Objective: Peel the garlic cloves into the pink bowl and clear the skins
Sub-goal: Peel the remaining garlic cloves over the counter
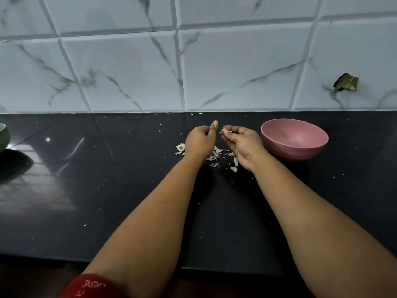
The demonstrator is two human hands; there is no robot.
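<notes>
On the dark counter [129, 190] the pink bowl [294, 138] stands right, seemingly empty. Left hand [200, 140] loosely curled, holding nothing visible — right hand [242, 145] pinches a garlic clove [224, 130]: small, firm, probably slippery; papery skins [213, 157] lie between.

Garlic clove [226, 131] pinched beside the upright, empty pink bowl [294, 139]; pale skins [213, 157] litter the black desk [129, 190]
</notes>
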